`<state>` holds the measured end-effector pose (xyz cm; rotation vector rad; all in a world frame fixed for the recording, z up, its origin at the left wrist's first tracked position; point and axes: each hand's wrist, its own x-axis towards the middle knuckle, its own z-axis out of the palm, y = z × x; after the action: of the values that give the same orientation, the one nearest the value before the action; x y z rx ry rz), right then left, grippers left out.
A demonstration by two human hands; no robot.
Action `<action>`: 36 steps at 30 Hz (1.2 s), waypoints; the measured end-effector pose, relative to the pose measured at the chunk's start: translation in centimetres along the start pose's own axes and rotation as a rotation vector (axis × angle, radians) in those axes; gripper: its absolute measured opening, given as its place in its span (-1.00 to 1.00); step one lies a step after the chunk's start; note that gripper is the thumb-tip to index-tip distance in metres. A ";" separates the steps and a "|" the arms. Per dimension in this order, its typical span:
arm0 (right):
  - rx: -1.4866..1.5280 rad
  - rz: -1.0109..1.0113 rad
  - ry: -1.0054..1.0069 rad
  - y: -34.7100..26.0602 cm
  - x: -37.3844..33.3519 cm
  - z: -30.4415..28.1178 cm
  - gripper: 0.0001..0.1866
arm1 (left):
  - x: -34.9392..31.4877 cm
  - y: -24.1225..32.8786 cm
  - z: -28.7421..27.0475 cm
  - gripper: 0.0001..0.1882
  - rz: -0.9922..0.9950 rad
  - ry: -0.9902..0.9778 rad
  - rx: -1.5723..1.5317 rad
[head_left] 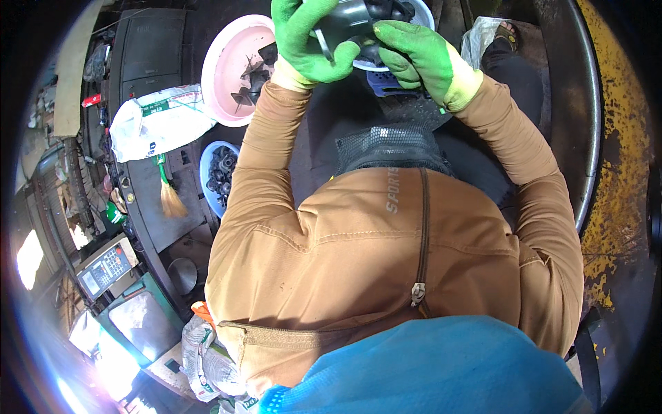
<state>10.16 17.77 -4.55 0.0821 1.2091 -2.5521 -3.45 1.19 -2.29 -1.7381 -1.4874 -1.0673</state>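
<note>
Both my hands wear green gloves with yellow cuffs and are raised at the top of the head view. My left hand (308, 43) grips a shiny black rounded part (347, 26) that looks like moulded plastic, the thumb below it. At that part's right side is my right hand (422, 61), fingers curled in and the index fingertip close to its edge. A small green tip (442, 110) shows beneath the right cuff; what it belongs to is hidden. Behind the hands, a pale basin (423, 15) contains more black pieces.
To the left, a pink basin (215, 65) contains black parts, and a blue-rimmed basin (205, 169) is full of small black pieces. A white sack (162, 124) and a hand broom (171, 196) are nearby. On the right runs a dark metal rim beside a worn yellow surface (617, 138).
</note>
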 end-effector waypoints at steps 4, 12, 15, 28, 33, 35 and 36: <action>0.235 0.172 -0.068 -0.5 -0.4 0.7 -0.70 | -0.1 -0.6 -0.6 -0.42 0.094 -0.100 0.023; 0.876 -0.210 -0.391 -3.3 2.0 -4.3 -0.76 | -2.4 0.5 -0.9 -0.21 -0.187 -0.023 0.018; 0.719 -0.240 0.023 -2.4 4.4 -6.9 -0.76 | -3.6 1.9 -0.4 -0.22 -0.732 0.489 -0.695; 0.529 -0.134 0.065 -0.3 9.5 -9.7 -0.68 | -7.5 1.6 -7.1 -0.27 -0.883 0.966 -1.309; 0.398 -0.148 0.182 0.4 11.4 -10.4 -0.68 | -9.3 2.8 -10.3 -0.21 -1.037 1.038 -1.294; 0.468 -0.113 0.140 0.4 12.4 -11.1 -0.69 | -10.3 3.5 -11.3 -0.25 -0.987 1.192 -1.345; 0.496 -0.096 0.154 0.4 12.9 -11.4 -0.71 | -11.2 3.9 -11.8 -0.28 -0.978 1.294 -1.411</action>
<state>-2.90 22.93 -14.59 0.3432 0.6090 -2.9174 -2.38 -15.06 -6.06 -0.1669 -0.4572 -3.3023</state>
